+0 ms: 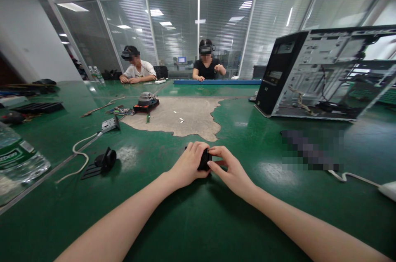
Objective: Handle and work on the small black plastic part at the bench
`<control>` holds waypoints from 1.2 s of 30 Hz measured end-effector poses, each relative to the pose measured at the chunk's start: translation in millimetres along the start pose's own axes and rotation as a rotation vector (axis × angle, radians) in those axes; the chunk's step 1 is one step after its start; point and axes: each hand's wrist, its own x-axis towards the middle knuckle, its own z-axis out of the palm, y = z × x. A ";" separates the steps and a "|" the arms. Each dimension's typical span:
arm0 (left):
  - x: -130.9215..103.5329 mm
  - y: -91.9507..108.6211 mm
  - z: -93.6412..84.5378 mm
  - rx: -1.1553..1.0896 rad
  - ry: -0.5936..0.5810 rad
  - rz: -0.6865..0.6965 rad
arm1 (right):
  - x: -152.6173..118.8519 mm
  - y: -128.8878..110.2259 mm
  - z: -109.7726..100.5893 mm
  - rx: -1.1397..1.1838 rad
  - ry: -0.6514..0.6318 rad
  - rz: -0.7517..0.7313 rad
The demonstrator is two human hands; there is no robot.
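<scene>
A small black box-like part (204, 160) is held just above or on the green tabletop, in front of me; its exact kind cannot be made out. My left hand (191, 159) is closed over it from the left, hiding most of it. On its right side my right hand (227, 167) pinches the edge between thumb and fingers. To the left of my hands lies a black plastic piece with a round end and slats (103, 161).
An open computer case (309, 76) stands at right. A plastic bottle (18, 154), a metal bracket (109, 123) with a cable, and a cooler-like part (147, 100) are at left. Bare worn tabletop (194, 113) shows beyond my hands. Two people (208, 66) sit across the table.
</scene>
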 end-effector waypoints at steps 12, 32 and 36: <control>-0.5 0.4 -1.2 -0.014 -0.012 -0.003 | 2.0 0.6 -0.6 0.049 -0.058 0.055; -0.1 0.0 0.3 -0.009 0.005 0.002 | 1.9 3.0 -0.3 0.008 -0.006 0.024; 0.3 -0.3 1.5 -0.016 0.013 0.000 | 2.0 4.4 0.2 -0.007 -0.003 0.038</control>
